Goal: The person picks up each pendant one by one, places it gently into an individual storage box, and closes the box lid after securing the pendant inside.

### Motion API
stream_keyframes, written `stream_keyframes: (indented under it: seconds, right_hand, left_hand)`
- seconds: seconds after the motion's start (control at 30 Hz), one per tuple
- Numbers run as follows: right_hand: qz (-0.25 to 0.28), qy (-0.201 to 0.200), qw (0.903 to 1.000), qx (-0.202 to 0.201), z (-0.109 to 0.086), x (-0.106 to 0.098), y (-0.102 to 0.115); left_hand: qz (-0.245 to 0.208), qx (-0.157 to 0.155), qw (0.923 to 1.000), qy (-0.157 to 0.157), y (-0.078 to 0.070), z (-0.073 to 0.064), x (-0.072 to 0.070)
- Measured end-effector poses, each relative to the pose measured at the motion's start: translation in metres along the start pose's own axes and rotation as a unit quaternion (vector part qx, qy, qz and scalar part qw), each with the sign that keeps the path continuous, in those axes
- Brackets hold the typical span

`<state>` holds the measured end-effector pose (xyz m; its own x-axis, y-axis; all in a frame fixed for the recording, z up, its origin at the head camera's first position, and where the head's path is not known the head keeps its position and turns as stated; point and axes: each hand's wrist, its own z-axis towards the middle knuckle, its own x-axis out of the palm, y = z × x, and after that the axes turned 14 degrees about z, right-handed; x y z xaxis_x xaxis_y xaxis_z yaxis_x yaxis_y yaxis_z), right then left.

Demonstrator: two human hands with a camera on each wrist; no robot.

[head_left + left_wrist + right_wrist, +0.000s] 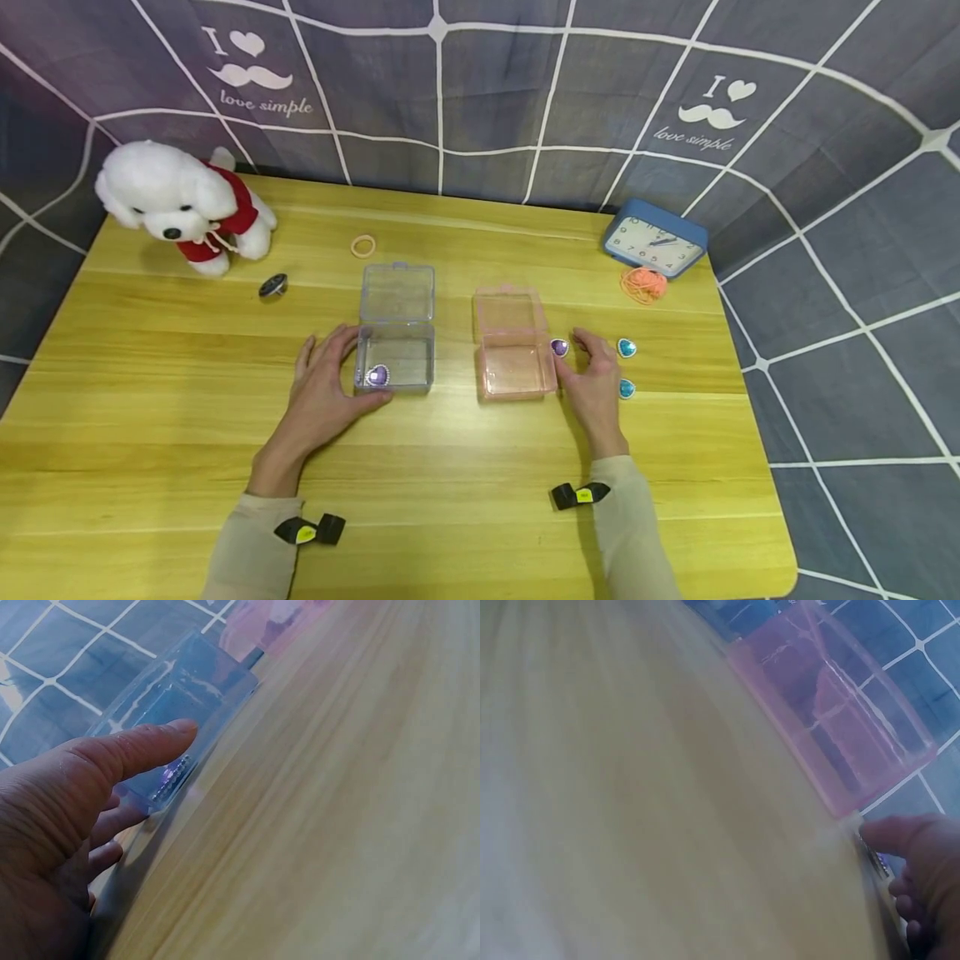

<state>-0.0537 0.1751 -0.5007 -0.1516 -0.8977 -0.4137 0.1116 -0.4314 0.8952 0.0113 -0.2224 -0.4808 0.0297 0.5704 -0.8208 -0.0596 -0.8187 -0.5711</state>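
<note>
A clear bluish plastic box (396, 358) stands with its lid (397, 293) raised, and a purple heart-shaped gem (378, 375) lies inside. My left hand (324, 400) holds this box at its left side, fingers behind and thumb (161, 742) along the front. Right of it sits a pink clear box (517, 371), also with its lid up. A second purple gem (559, 348) lies against the pink box's right side. My right hand (592, 383) is at this gem, thumb (889, 834) right at its edge and index finger extended beyond it.
Two teal gems (627, 347) lie right of my right hand. Behind are a blue clock (656, 237), an orange yarn bundle (643, 285), a pale ring (363, 246), a dark round knob-like piece (273, 286) and a white plush dog (187, 204). A grey curtain (495, 92) borders the table.
</note>
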Motion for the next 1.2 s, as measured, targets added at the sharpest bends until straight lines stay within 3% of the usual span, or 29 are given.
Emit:
stream_keyframes:
  seconds: [0.3,0.63,0.97,1.2]
  right_hand:
    - [-0.007,-0.006,0.9988,-0.049,-0.0005,0.0025,-0.0011]
    - [-0.006,-0.013,0.9984,-0.054,-0.0012,0.0031,-0.0010]
    - [-0.057,-0.031,0.9931,-0.098,-0.0010,0.0048,-0.0013]
    - [-0.075,-0.034,0.9908,-0.107,0.0007,0.0059,0.0005]
  left_hand:
    - [-0.001,0.001,1.0000,-0.002,-0.0013,-0.0002,-0.0006]
    - [0.004,0.000,1.0000,-0.002,-0.0022,0.0002,-0.0006]
    - [0.005,-0.001,1.0000,-0.001,-0.0026,0.0005,0.0000]
    - [0.003,-0.001,1.0000,0.001,-0.0031,-0.0002,-0.0009]
